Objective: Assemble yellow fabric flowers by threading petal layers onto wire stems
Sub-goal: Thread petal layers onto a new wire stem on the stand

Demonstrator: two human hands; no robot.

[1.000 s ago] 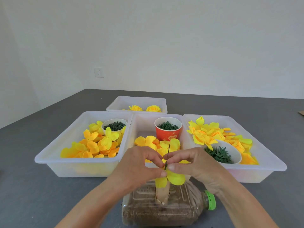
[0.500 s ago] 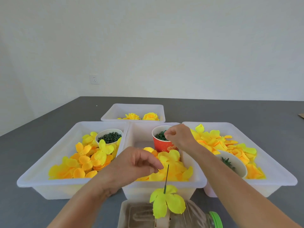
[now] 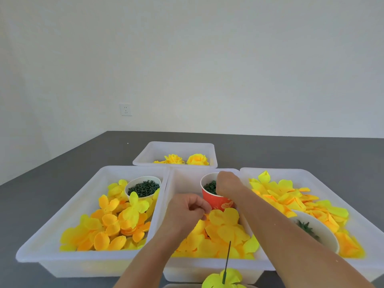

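both my hands sit by the red cup (image 3: 216, 199): right hand (image 3: 227, 183) dips fingers inside, grip unclear; left hand (image 3: 187, 210) beside it, curled, empty

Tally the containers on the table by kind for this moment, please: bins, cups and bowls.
White plastic bins: 4 (left, middle, right, far)
Red paper cup: 1
White cup of green pieces: 1
White bowl of green parts: 1
Total: 7
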